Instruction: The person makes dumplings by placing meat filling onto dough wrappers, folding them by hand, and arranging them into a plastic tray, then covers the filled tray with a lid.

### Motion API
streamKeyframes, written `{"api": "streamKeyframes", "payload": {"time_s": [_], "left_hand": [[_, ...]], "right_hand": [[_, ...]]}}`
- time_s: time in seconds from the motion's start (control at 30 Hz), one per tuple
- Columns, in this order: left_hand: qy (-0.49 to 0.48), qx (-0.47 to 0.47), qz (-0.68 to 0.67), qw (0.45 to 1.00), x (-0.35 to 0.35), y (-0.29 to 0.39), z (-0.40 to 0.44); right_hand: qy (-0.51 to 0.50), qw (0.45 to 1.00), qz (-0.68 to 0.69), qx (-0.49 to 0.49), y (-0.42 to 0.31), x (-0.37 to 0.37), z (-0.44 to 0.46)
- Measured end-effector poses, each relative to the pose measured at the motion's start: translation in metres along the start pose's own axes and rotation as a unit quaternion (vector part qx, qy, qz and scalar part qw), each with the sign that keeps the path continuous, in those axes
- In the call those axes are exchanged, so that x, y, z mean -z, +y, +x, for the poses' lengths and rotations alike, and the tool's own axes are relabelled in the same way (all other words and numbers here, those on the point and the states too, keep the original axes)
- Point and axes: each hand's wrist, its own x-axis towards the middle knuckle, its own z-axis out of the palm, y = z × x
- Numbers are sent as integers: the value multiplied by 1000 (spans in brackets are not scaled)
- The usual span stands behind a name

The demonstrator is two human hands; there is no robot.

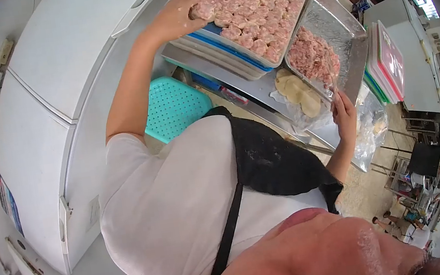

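Observation:
My left hand [178, 17] is closed around a meat-filled dumpling [203, 10] at the near left corner of a tray packed with rows of similar dumplings [255, 8]. On the right, my right hand [344, 111] grips a thin utensil [335, 87], whose far end is at the minced meat [313, 57] in a metal pan [347, 21]. Round pale dough wrappers [298, 92] lie on plastic just below the pan, to the left of my right hand.
More trays [220, 56] are stacked under the dumplings. A turquoise perforated stool [176, 107] stands below the counter. Colored lids [387, 63] and a plastic bag [367, 122] are at the right. A white refrigerator [61, 47] is at the left. People appear in the background.

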Motion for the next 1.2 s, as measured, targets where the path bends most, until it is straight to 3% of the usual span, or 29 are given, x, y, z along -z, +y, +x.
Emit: {"api": "streamKeyframes", "payload": {"time_s": [0.2, 0.4, 0.5, 0.6, 0.7, 0.8, 0.87, 0.9, 0.93, 0.97, 1.0, 1.07, 1.13, 1.2], "left_hand": [[-156, 112, 10, 981, -7, 13, 10], [-225, 93, 16, 970, -20, 20, 32], [-275, 129, 32, 952, -15, 44, 38], [-214, 44, -11, 976, -12, 33, 25], [-234, 151, 17, 960, 2, 59, 20], [-245, 138, 109, 953, -7, 52, 16], [-162, 246, 209, 932, 0, 123, 34], [-108, 222, 158, 956, -6, 143, 36], [-54, 199, 105, 973, -13, 159, 36], [1, 179, 51, 982, -20, 172, 37], [-22, 167, -54, 984, -31, 191, 42], [-63, 149, -257, 953, -69, 236, 53], [-143, 160, -308, 927, -120, 259, 48], [-179, 136, -293, 929, -169, 277, 41]], "right_hand": [[12, 997, 70, -25, 29, 4, -12], [-8, 998, 70, 2, 29, 19, 4], [-19, 999, 34, -14, 31, 23, 11], [-75, 997, 24, -16, 38, 31, 22], [-115, 992, -24, 41, 47, 49, 38], [-176, 962, -164, 131, 75, 92, 69], [-183, 930, -302, 104, 56, 126, 80], [-192, 906, -365, 94, 57, 140, 89], [-151, 909, -340, 187, 74, 155, 101], [-127, 870, -440, 185, 72, 167, 111], [-112, 851, -495, 134, 52, 170, 112], [-40, 813, -534, 229, 84, 171, 146], [35, 769, -543, 335, 127, 154, 172], [-5, 767, -542, 342, 118, 125, 141]]}}
